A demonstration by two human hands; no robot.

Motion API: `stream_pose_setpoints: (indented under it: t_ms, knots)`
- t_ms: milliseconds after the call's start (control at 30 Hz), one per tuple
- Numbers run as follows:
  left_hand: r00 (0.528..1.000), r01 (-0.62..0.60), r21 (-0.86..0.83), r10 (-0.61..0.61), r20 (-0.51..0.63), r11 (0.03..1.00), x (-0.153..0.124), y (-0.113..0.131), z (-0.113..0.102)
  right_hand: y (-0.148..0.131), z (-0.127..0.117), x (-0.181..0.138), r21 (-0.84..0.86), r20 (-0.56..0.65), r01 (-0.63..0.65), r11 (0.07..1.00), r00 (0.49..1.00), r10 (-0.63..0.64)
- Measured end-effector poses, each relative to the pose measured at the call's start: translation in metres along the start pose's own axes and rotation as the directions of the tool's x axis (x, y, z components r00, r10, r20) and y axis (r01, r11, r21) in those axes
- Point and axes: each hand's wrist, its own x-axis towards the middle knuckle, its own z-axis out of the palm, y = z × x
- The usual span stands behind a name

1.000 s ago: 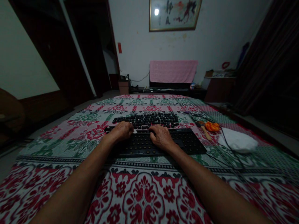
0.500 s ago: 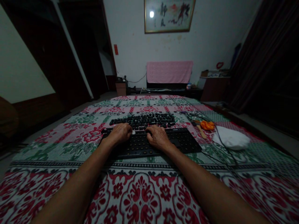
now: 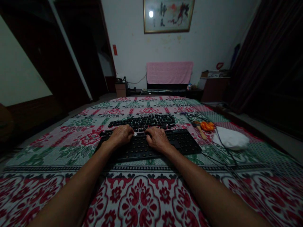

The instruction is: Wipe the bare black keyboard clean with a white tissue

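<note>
A black keyboard base [image 3: 142,154] with its keycaps off lies across the patterned cover, small round domes showing in rows. Just behind it many loose black keycaps [image 3: 153,120] are spread in a band. My left hand [image 3: 121,135] rests over the base's upper left part, fingers curled around a small white piece [image 3: 135,134] that looks like tissue or cloth. Over the upper middle of the base is my right hand [image 3: 157,137], its fingers bent toward the nearest keycaps. Whatever its fingertips hold is hidden or too small to make out.
Right of the base lie a wooden-handled tool [image 3: 202,133], an orange bundle [image 3: 207,126], a white bag-like bundle [image 3: 230,138] and a black cable [image 3: 224,145]. A pink towel [image 3: 169,72] hangs at the far wall below a framed picture [image 3: 169,15].
The whole view has shifted slightly, moving the scene a little to the left. My right hand has edged toward the keycaps and my left hand. The left hand keeps its place by the white piece.
</note>
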Motion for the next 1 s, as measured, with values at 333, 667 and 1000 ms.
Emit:
stream_pose_setpoints:
  t_ms: [333, 667, 1000]
  knots:
    - [0.996, -0.037, -0.016, 0.038, 0.082, 0.999, 0.0, 0.002, -0.008, 0.0, -0.001, 0.001, 0.014, 0.015, -0.015, 1.0, 1.0, 0.015]
    - [1.0, -0.029, 0.093, 0.029, -0.001, 0.995, -0.003, 0.016, 0.001, 0.0, 0.0, 0.001, 0.021, 0.01, -0.014, 1.0, 1.0, 0.013]
    - [0.995, -0.099, 0.011, 0.099, 0.027, 0.995, 0.001, 0.009, -0.003, 0.001, 0.001, 0.002, 0.021, 0.005, -0.006, 1.0, 1.0, 0.006]
